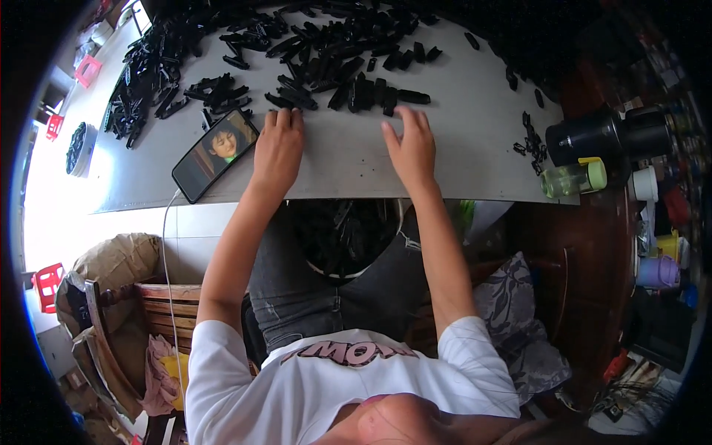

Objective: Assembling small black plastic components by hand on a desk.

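My left hand (279, 150) lies palm down on the grey table, fingers stretched forward. Its fingertips reach the near edge of some long black plastic pieces (294, 94); whether they touch is hard to see. To the right, my right hand (413, 150) is open, thumb apart from the fingers, with nothing visible in it. Just beyond its fingertips stands a small group of chunkier black plastic parts (363, 94). A larger heap of similar black pieces (156, 63) spreads over the far and left side of the table. The exact kind of these parts cannot be told.
Beside my left hand a phone (215, 154) leans at an angle, its white cable (167, 245) hanging off the table edge. At right are a green bottle (575, 179), a black cylindrical container (586, 139) and small black bits (531, 141). More black pieces (345, 233) fill a container between my legs.
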